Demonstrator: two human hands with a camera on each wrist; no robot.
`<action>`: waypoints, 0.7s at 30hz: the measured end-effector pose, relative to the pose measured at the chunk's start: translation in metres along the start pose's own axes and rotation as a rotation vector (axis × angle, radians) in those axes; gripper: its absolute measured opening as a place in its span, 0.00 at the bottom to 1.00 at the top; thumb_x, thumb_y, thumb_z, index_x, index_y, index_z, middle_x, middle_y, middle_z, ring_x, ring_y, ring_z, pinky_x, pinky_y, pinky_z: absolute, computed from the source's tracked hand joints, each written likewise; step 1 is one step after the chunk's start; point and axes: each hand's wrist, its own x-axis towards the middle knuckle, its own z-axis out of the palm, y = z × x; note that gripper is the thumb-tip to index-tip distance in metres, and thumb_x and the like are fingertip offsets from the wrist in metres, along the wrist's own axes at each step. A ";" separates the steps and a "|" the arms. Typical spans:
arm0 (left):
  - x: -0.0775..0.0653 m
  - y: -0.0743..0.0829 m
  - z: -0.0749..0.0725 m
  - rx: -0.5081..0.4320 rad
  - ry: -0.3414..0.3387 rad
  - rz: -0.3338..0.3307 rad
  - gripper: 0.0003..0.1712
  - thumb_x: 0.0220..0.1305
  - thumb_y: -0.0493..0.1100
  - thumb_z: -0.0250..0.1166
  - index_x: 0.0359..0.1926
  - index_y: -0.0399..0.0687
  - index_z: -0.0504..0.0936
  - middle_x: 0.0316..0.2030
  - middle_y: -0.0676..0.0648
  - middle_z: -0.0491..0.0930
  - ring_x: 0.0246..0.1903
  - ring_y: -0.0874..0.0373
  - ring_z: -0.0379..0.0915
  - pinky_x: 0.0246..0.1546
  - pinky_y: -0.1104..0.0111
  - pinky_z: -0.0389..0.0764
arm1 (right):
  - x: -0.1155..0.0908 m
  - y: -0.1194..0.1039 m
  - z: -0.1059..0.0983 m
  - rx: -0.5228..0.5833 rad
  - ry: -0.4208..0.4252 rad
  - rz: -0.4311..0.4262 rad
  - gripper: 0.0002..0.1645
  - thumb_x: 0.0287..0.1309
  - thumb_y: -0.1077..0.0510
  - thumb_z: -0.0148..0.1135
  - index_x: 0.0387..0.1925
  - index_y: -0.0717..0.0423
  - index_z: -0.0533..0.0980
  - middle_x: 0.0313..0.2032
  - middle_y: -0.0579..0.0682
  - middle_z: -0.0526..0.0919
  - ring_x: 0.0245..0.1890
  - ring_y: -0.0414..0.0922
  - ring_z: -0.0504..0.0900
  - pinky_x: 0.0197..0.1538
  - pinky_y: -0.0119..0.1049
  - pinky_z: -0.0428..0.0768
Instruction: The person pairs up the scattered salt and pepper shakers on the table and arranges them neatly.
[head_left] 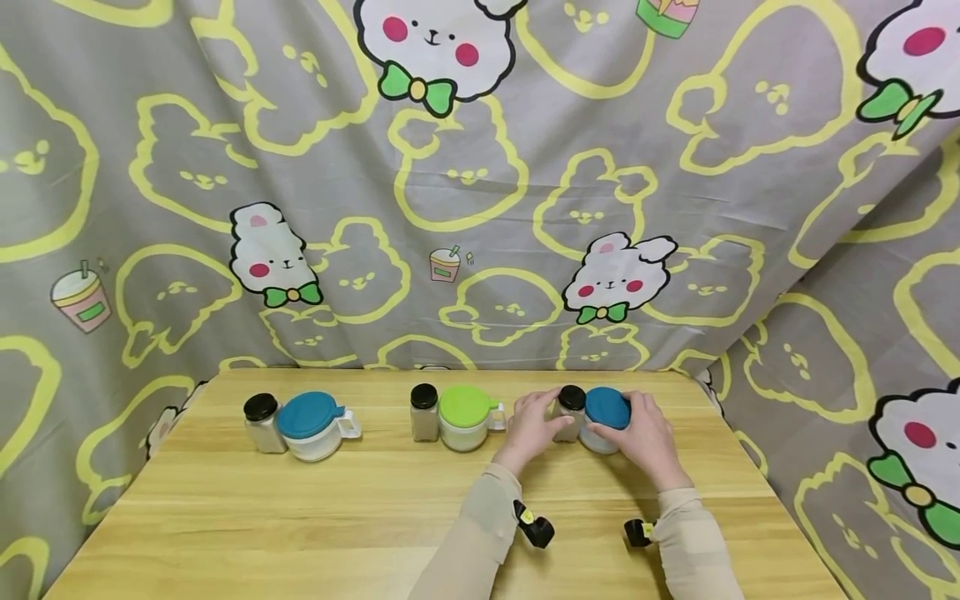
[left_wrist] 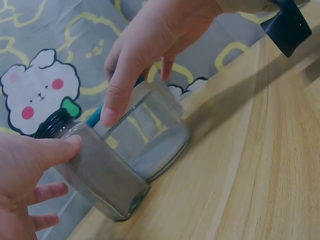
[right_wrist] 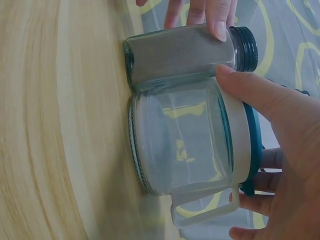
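Observation:
At the right of the table, a square glass spice jar (left_wrist: 100, 172) with a black screw cap (head_left: 572, 397) and grey-brown powder stands beside a round glass seasoning jar (right_wrist: 180, 137) with a blue lid (head_left: 607, 407) and white contents. The two jars touch or nearly touch. My left hand (head_left: 528, 429) holds the spice jar from the left, thumb on its near face below the cap. My right hand (head_left: 648, 433) grips the seasoning jar near its lid, thumb in front, fingers behind by the white handle (right_wrist: 210, 207). Both jars stand on the table.
Left of my hands, another spice jar (head_left: 424, 414) stands beside a green-lidded seasoning jar (head_left: 463, 417). Farther left is a similar spice jar (head_left: 264, 423) beside a blue-lidded one (head_left: 310, 425). A patterned curtain (head_left: 465, 183) hangs behind the wooden table (head_left: 300, 525).

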 end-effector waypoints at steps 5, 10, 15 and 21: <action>0.001 0.002 0.002 0.023 0.005 0.006 0.33 0.63 0.56 0.65 0.68 0.63 0.70 0.65 0.47 0.71 0.68 0.42 0.60 0.59 0.44 0.68 | -0.001 0.002 -0.002 -0.030 -0.012 0.005 0.55 0.47 0.31 0.70 0.62 0.67 0.65 0.58 0.69 0.72 0.56 0.65 0.73 0.51 0.65 0.69; 0.000 0.005 0.002 0.033 0.001 0.011 0.34 0.62 0.55 0.66 0.68 0.61 0.70 0.65 0.46 0.71 0.67 0.42 0.61 0.58 0.45 0.69 | -0.002 0.001 -0.002 -0.059 -0.019 0.004 0.54 0.48 0.31 0.68 0.63 0.65 0.65 0.60 0.68 0.71 0.58 0.65 0.71 0.57 0.69 0.63; 0.000 0.007 0.000 0.052 0.007 0.016 0.36 0.62 0.55 0.67 0.70 0.61 0.68 0.66 0.46 0.70 0.67 0.42 0.61 0.57 0.45 0.70 | -0.004 -0.001 -0.004 -0.083 -0.013 -0.008 0.54 0.48 0.31 0.68 0.64 0.65 0.65 0.60 0.68 0.70 0.60 0.65 0.69 0.59 0.71 0.60; -0.002 0.011 -0.004 0.024 0.011 0.018 0.36 0.62 0.55 0.67 0.70 0.61 0.67 0.66 0.45 0.69 0.67 0.42 0.61 0.59 0.45 0.69 | -0.004 -0.001 -0.010 -0.105 -0.027 -0.025 0.56 0.49 0.31 0.68 0.68 0.63 0.63 0.64 0.69 0.67 0.67 0.67 0.59 0.60 0.73 0.58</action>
